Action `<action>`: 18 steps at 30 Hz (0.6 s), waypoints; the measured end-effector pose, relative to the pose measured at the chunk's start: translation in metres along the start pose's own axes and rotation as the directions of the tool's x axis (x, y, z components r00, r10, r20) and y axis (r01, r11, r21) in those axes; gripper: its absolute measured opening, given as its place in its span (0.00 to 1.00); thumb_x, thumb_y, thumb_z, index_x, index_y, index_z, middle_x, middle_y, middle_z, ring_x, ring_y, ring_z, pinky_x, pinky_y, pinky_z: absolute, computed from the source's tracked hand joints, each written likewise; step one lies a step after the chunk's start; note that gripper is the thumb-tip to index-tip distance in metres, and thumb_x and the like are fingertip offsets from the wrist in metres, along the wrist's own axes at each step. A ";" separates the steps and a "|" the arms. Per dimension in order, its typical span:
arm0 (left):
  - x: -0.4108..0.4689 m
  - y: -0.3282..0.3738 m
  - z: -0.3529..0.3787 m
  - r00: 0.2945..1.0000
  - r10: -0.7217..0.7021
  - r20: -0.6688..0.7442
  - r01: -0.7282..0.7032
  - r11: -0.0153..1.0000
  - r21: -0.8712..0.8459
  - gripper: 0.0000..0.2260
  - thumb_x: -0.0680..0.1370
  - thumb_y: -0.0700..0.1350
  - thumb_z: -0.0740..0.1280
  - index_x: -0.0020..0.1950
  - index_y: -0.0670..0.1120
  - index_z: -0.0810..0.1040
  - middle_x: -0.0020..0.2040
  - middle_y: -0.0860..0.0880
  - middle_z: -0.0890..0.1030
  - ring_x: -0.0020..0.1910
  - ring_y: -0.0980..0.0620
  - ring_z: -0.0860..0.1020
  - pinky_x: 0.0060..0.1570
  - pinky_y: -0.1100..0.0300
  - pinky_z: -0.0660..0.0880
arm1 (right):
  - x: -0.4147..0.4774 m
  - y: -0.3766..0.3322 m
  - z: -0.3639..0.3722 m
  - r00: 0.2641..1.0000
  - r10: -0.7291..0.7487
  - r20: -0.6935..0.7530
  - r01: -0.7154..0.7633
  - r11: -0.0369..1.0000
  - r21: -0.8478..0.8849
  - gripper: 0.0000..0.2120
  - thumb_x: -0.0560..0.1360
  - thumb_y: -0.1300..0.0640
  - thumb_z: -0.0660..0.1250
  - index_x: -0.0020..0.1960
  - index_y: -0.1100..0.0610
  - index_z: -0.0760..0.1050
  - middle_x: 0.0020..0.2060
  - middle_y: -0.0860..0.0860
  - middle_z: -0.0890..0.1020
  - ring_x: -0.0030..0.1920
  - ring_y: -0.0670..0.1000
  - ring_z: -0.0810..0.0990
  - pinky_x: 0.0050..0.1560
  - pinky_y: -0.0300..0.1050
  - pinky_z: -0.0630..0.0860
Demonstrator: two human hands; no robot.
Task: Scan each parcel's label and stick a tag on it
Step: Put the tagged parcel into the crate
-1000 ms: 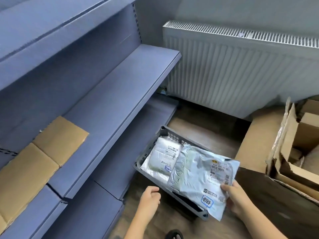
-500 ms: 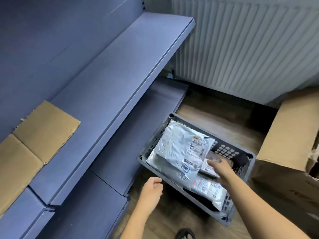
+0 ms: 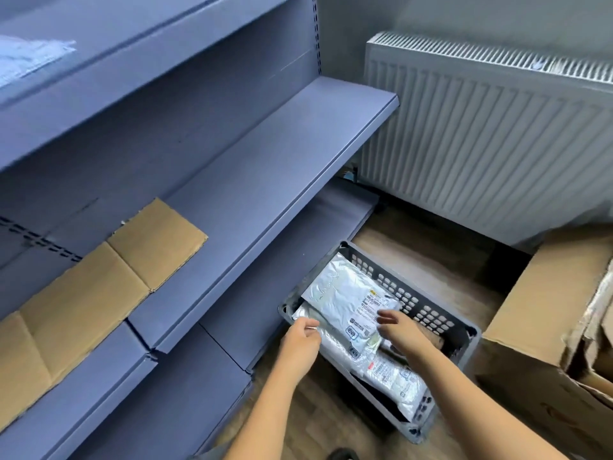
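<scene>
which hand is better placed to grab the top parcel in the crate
Right. The right hand is open over the labelled end of the top parcel in the grey crate; the left hand sits curled at the parcel's left edge, seemingly pinching something small.

One grey plastic crate [image 3: 414, 302] is holding three visible poly-mailer parcels: a top parcel [image 3: 338, 290], a silver parcel [image 3: 331, 340] and a near parcel [image 3: 394, 376]. One more blurred parcel [image 3: 30, 58] is lying on the uppermost of three blue shelves [image 3: 265, 167]. Two hands are showing, the left hand [image 3: 300, 340] and the right hand [image 3: 401, 330], along with one radiator [image 3: 481, 134], one cardboard box [image 3: 537, 313] and one flattened cardboard sheet [image 3: 109, 273].
</scene>
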State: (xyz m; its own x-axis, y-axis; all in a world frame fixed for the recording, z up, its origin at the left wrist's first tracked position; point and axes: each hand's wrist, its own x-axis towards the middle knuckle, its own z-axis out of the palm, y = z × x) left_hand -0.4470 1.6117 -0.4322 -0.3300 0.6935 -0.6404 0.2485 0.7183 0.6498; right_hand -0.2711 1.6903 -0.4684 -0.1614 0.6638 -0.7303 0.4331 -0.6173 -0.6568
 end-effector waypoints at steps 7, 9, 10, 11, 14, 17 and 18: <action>-0.116 0.026 -0.027 0.993 0.011 -0.116 -0.021 0.996 -0.087 0.08 0.79 0.42 0.57 0.56 0.51 0.70 0.52 0.52 0.74 0.56 0.51 0.75 0.52 0.61 0.71 | -0.110 -0.041 0.005 0.985 -0.051 0.167 0.068 0.993 -0.097 0.17 0.78 0.68 0.58 0.66 0.62 0.69 0.62 0.57 0.76 0.60 0.58 0.77 0.47 0.41 0.76; -0.153 0.028 -0.041 0.986 -0.005 -0.168 -0.013 0.994 -0.109 0.08 0.79 0.42 0.57 0.56 0.51 0.70 0.52 0.52 0.74 0.56 0.50 0.75 0.53 0.60 0.71 | -0.148 -0.057 0.010 0.971 -0.060 0.233 0.096 0.985 -0.146 0.14 0.78 0.65 0.58 0.63 0.58 0.71 0.61 0.55 0.77 0.56 0.56 0.79 0.50 0.43 0.74; -0.171 0.028 -0.049 0.981 -0.017 -0.196 -0.008 0.992 -0.123 0.08 0.79 0.42 0.58 0.56 0.51 0.71 0.53 0.51 0.74 0.57 0.50 0.75 0.54 0.60 0.71 | -0.168 -0.067 0.015 0.961 -0.062 0.270 0.111 0.979 -0.169 0.13 0.78 0.64 0.59 0.61 0.56 0.72 0.61 0.55 0.78 0.52 0.54 0.80 0.51 0.44 0.71; -0.194 0.027 -0.060 0.974 -0.025 -0.226 -0.007 0.990 -0.142 0.08 0.79 0.42 0.58 0.56 0.52 0.71 0.54 0.50 0.75 0.57 0.49 0.76 0.55 0.59 0.72 | -0.190 -0.077 0.022 0.948 -0.069 0.311 0.136 0.971 -0.198 0.12 0.78 0.63 0.59 0.60 0.55 0.72 0.61 0.55 0.78 0.50 0.53 0.80 0.52 0.45 0.69; -0.257 0.021 -0.091 0.946 -0.029 -0.322 -0.036 0.981 -0.192 0.08 0.80 0.42 0.58 0.57 0.50 0.72 0.55 0.49 0.76 0.56 0.49 0.77 0.50 0.60 0.72 | -0.245 -0.106 0.048 0.896 -0.130 0.424 0.246 0.941 -0.234 0.11 0.78 0.64 0.59 0.59 0.57 0.72 0.54 0.57 0.78 0.44 0.52 0.78 0.44 0.43 0.70; -0.323 0.004 -0.125 0.917 -0.049 -0.395 -0.046 0.973 -0.228 0.10 0.80 0.42 0.57 0.60 0.47 0.72 0.52 0.50 0.74 0.56 0.49 0.76 0.45 0.61 0.70 | -0.296 -0.126 0.081 0.817 -0.189 0.545 0.370 0.897 -0.243 0.08 0.80 0.66 0.56 0.56 0.59 0.71 0.50 0.58 0.75 0.34 0.51 0.80 0.35 0.39 0.69; -0.339 -0.003 -0.135 0.911 -0.059 -0.408 -0.037 0.974 -0.224 0.10 0.80 0.42 0.57 0.60 0.47 0.72 0.51 0.51 0.74 0.55 0.49 0.76 0.46 0.59 0.70 | -0.309 -0.132 0.091 0.787 -0.186 0.588 0.394 0.885 -0.248 0.08 0.80 0.66 0.56 0.57 0.60 0.70 0.51 0.58 0.75 0.33 0.50 0.81 0.36 0.40 0.70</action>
State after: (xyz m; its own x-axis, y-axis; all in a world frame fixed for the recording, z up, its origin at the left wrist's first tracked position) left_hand -0.4587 1.3665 -0.1620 -0.6873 0.5665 -0.4547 0.0505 0.6617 0.7481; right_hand -0.3594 1.5280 -0.1738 -0.7290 0.3894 -0.5630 0.5392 -0.1800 -0.8227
